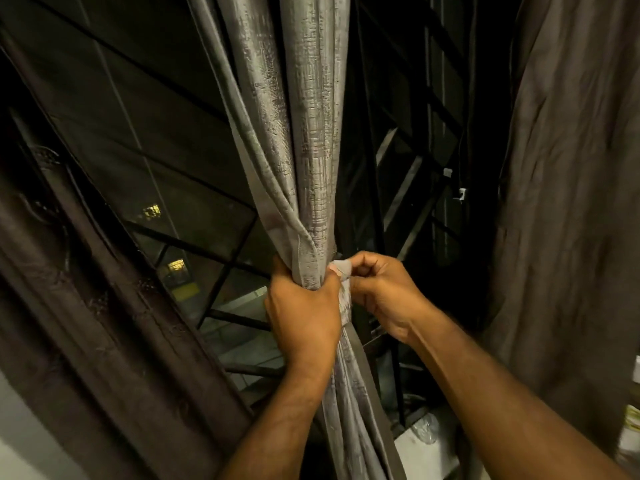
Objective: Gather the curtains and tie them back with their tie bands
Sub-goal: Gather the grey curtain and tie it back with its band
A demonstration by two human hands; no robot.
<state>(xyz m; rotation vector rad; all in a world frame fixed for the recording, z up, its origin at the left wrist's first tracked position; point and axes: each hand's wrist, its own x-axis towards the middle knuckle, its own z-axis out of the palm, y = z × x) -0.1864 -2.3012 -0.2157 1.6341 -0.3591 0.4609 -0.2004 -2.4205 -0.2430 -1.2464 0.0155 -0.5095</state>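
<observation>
Grip point(304, 306) tight round gathered curtain point(311, 133)

This looks like a room in a home, at a window after dark. Long grey patterned curtains point(304, 133) hang in gathered folds, with a darker brown curtain point(104, 323) at the left and a plain drape point(571, 202) at the right. Behind them stands a black metal window grille point(221, 289), and through the glass small lit windows point(151, 212) of another building glow yellow
</observation>
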